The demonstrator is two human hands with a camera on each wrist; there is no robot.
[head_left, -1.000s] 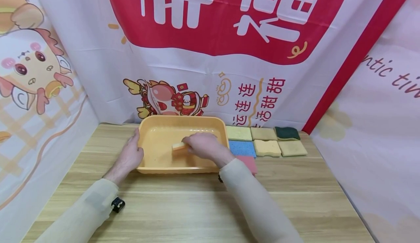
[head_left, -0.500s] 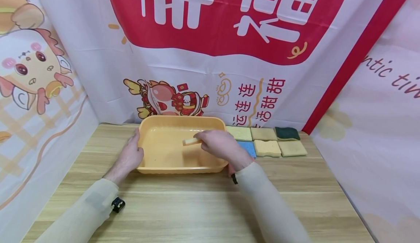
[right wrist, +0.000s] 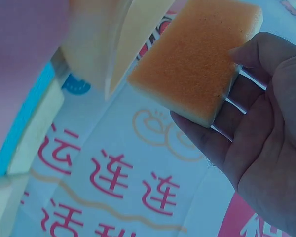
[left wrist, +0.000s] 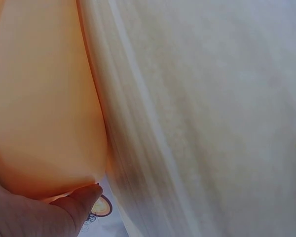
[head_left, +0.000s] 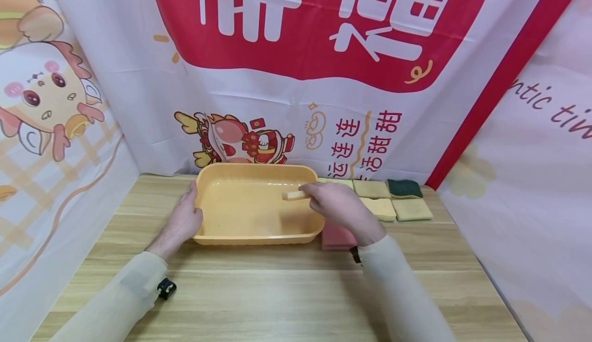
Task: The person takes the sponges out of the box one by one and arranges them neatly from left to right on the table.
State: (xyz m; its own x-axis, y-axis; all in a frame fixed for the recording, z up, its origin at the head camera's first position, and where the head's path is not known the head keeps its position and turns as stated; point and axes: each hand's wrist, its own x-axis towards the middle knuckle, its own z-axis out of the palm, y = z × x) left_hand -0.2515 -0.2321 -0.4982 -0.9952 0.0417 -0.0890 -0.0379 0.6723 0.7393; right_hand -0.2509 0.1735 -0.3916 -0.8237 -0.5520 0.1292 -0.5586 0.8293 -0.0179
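Observation:
My left hand point(head_left: 182, 217) holds the left end of a shallow yellow-orange plastic basin point(head_left: 259, 240), its thumb at the wall. In the left wrist view, finger point(left wrist: 84, 200) and basin wall point(left wrist: 49, 98) meet at the lower left. Over the right side of the basin, my right hand point(head_left: 339, 204) pinches a sponge point(head_left: 296, 195) by one edge. The right wrist view shows this sponge point(right wrist: 197, 59) with a broad orange face and a paler edge, thumb on the face and fingers behind.
Right of the basin, flat sponges lie in rows, among them a pink sponge point(head_left: 337, 236), a dark green sponge point(head_left: 404, 188) and a cream sponge point(head_left: 379, 208). My right forearm passes over some of them. A printed cloth point(head_left: 254, 88) hangs right behind the wooden table point(head_left: 259, 290).
My right hand has moved right with the sponge, from the middle of the basin to its right side. Its arm uncovers the pink sponge and hides the blue one. The left hand has stayed put.

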